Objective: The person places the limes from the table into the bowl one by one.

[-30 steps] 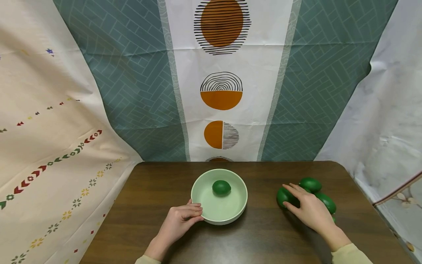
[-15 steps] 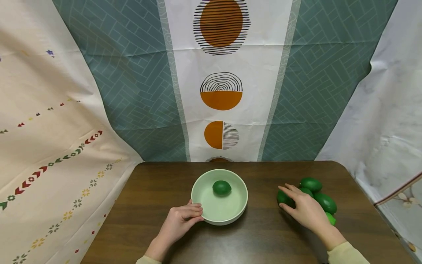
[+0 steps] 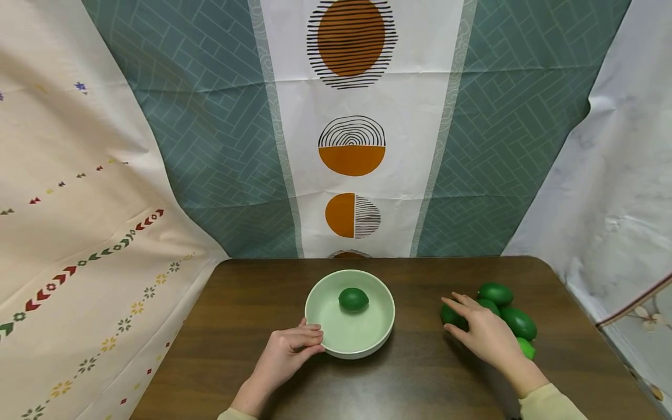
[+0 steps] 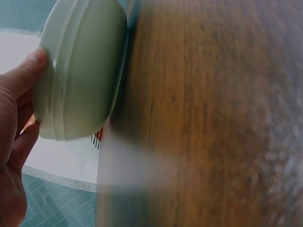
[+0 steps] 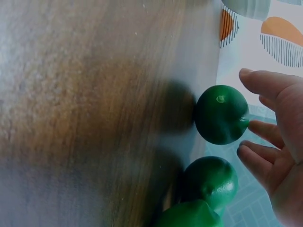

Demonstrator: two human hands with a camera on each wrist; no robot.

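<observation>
A pale green bowl (image 3: 341, 337) stands at mid-table, with one dark green lime (image 3: 353, 299) lying in it. My left hand (image 3: 286, 353) pinches the bowl's near-left rim, thumb outside and fingers over the edge. On the right, my right hand (image 3: 485, 332) hovers over a dark green lime (image 3: 451, 315), its fingers spread and partly covering it. The right wrist view shows this lime (image 5: 221, 115) resting on the table. There the thumb stands apart from it, and one fingertip is at its edge; whether it touches I cannot tell.
Beside and behind the right hand lie several more limes (image 3: 518, 324), one of them bright green (image 3: 525, 348). They sit close together on the brown wooden table (image 3: 252, 291). Patterned cloths (image 3: 226, 146) hang behind the table and along both sides.
My right hand has shifted slightly left over the nearest lime, uncovering more of the limes behind it. Neither the left hand nor the bowl has visibly moved.
</observation>
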